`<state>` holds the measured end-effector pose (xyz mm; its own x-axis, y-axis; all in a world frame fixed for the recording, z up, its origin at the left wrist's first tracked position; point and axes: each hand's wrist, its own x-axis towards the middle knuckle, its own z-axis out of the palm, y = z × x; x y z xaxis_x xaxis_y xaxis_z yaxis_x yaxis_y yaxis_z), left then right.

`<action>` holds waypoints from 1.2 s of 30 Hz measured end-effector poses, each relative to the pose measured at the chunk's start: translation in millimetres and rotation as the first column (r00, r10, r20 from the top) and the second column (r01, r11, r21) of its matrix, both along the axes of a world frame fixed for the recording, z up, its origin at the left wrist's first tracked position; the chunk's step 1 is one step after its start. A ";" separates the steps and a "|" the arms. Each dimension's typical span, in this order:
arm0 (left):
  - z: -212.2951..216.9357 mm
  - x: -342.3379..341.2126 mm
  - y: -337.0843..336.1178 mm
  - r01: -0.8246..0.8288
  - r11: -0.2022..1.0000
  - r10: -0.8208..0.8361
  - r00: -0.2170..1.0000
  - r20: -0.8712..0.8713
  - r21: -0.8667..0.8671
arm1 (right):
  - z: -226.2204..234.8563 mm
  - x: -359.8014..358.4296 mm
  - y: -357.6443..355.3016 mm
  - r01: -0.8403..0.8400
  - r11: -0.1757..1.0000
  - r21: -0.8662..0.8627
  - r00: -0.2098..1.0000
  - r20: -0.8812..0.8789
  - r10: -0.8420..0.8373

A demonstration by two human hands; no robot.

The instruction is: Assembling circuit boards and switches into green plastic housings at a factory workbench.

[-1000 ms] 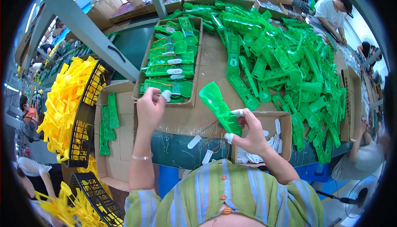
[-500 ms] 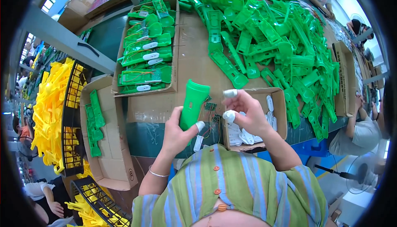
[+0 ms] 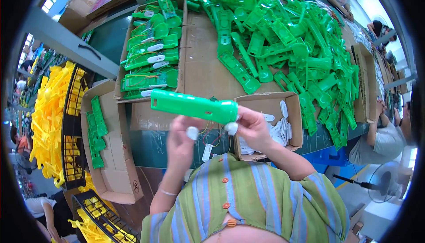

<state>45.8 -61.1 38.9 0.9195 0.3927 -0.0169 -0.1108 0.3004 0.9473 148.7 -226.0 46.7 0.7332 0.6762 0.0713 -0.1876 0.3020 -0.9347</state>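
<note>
A green plastic flashlight casing [image 3: 190, 105] lies nearly level in front of me, its wide end to the right. My right hand [image 3: 254, 130] grips that wide end, with white covers on the fingertips. Just beneath the casing's middle is my left hand [image 3: 180, 139], blurred. Its white-capped thumb stands apart from the fingers, and no hold on the casing shows. Below, thin wires run to a small white plastic piece [image 3: 207, 152] near the table's front edge. The casing and hands hide most of what the wires join.
To the right, a cardboard box [image 3: 297, 123] holds white parts. A large heap of green casing halves [image 3: 283, 39] covers the far right. Wired green halves fill a box [image 3: 182, 66] at left; another tray [image 3: 119, 172] holds a few green pieces. Yellow parts [image 3: 48, 123] overflow black crates.
The casing has swung from upright to nearly level, wide end now rightward. My right hand has taken hold of that end, while my left hand has slipped off its body.
</note>
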 end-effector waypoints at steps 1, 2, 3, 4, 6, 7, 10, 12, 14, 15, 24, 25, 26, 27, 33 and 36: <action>7.0 7.0 -20.1 -0.014 0.990 0.014 1.000 0.000 -0.138 | -1.3 -3.6 2.5 -0.013 0.997 -0.071 0.991 0.132 0.023; 9.9 13.0 -23.4 0.007 0.951 0.000 1.000 0.023 -0.310 | 2.0 -3.4 1.0 0.024 0.964 -0.265 0.861 0.495 0.115; 11.7 15.7 -22.3 0.032 0.882 -0.009 0.999 0.050 -0.470 | 0.8 -7.9 0.5 0.083 0.953 -0.290 0.814 0.572 0.104; 9.5 15.2 -17.4 0.017 0.885 0.006 0.999 0.049 -0.465 | 5.7 -9.2 -5.4 0.120 0.935 -0.333 0.784 0.610 0.116; -0.2 14.3 -5.0 -0.036 0.920 0.029 0.999 -0.023 -0.391 | 4.3 2.6 -31.9 0.259 0.838 -0.480 0.717 0.677 0.166; -1.3 14.7 -1.9 -0.041 0.921 0.037 0.999 -0.019 -0.388 | -3.8 13.6 -48.9 0.361 0.741 -0.567 0.684 0.701 0.203; -1.0 9.8 -0.5 0.007 0.960 -0.029 0.997 -0.073 -0.279 | -20.4 27.7 -68.5 0.592 0.468 -0.656 0.534 0.754 0.383; -0.4 10.9 -2.4 0.050 0.972 -0.070 0.995 -0.078 -0.227 | -41.7 34.7 -72.8 0.583 0.330 -0.742 0.596 0.667 0.447; 3.3 10.1 -2.2 0.059 0.986 -0.074 0.993 -0.097 -0.155 | -38.9 35.3 -68.4 0.526 0.319 -0.788 0.647 0.615 0.451; 4.4 9.9 -1.3 0.063 0.995 -0.072 0.990 -0.119 -0.078 | -38.5 35.1 -65.5 0.462 0.314 -0.830 0.694 0.558 0.454; -1.9 -0.3 11.4 0.199 0.827 -0.225 0.974 0.015 -0.527 | -36.0 26.3 -59.1 0.517 0.330 -0.789 0.664 0.614 0.427; -1.7 -2.3 10.0 0.202 0.827 -0.229 0.973 0.014 -0.525 | -34.2 24.2 -57.2 0.459 0.221 -0.861 0.728 0.506 0.463; -1.1 -1.9 9.0 0.208 0.806 -0.218 0.975 0.049 -0.554 | -33.1 24.8 -56.4 0.461 0.219 -0.860 0.730 0.508 0.457; -0.2 -1.0 8.5 0.215 0.784 -0.206 0.975 0.083 -0.583 | -32.1 25.4 -55.9 0.414 0.233 -0.880 0.738 0.474 0.481; -2.8 1.4 11.9 0.237 0.745 -0.253 0.965 0.065 -0.623 | -26.7 38.8 -69.5 0.357 0.739 -0.572 0.777 0.621 0.105; 13.8 4.7 -0.4 0.186 0.910 -0.216 0.976 -0.040 -0.372 | 2.7 31.0 -51.1 0.140 0.841 -0.523 0.966 0.258 -0.001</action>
<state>50.5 -61.6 52.7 0.9680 0.1529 -0.1989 0.0584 0.6337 0.7714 179.7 -277.1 49.4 0.7878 0.6067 -0.1068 0.0633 -0.2523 -0.9656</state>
